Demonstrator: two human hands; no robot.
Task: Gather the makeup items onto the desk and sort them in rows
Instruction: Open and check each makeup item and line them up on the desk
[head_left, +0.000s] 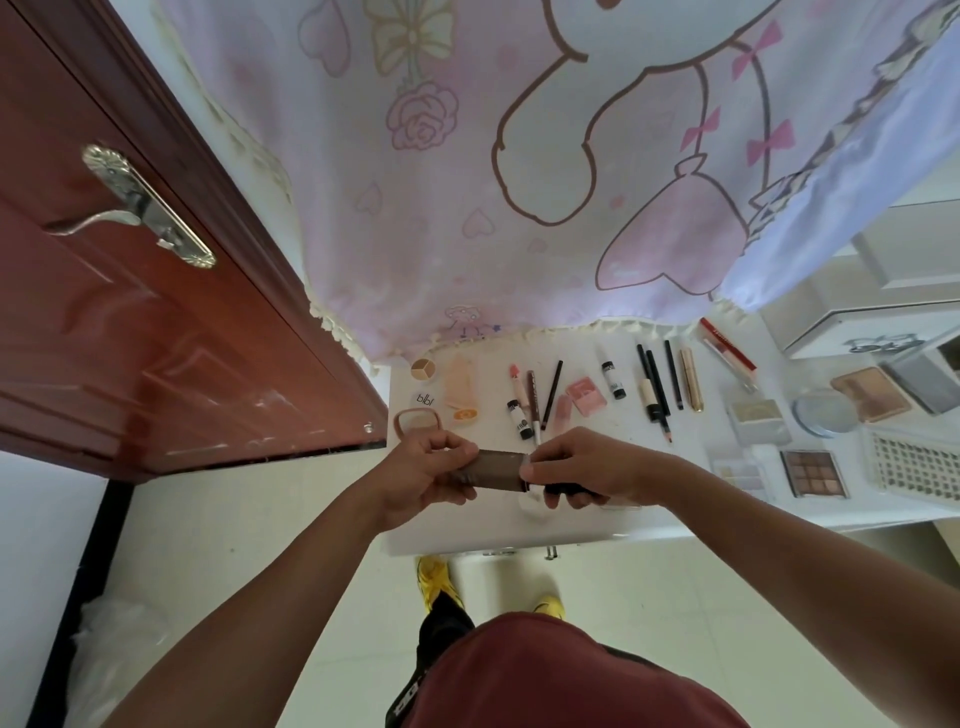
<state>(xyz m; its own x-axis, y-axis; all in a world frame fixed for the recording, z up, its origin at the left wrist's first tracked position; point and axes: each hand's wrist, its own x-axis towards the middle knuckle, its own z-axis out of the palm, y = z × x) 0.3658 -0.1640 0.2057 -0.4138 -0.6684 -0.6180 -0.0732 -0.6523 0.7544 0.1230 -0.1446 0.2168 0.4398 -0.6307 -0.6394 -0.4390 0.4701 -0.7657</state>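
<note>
Both my hands hold one brown tube (497, 470) with a black cap above the front of the white desk (644, 525). My left hand (426, 475) grips its left end, my right hand (576, 467) grips the capped right end. Behind them, makeup lies in rows on the desk: compacts (423, 370) at the left, lipsticks and pencils (549, 395) in the middle, black pencils and a gold tube (691, 379) further right. An eyeshadow palette (813, 472) and a round powder case (823, 413) lie at the right.
A pink cartoon-print curtain (519, 156) hangs over the back of the desk. A red-brown door (156, 312) with a metal handle stands open on the left. A white lattice basket (914, 465) and white boxes (872, 322) sit at the right.
</note>
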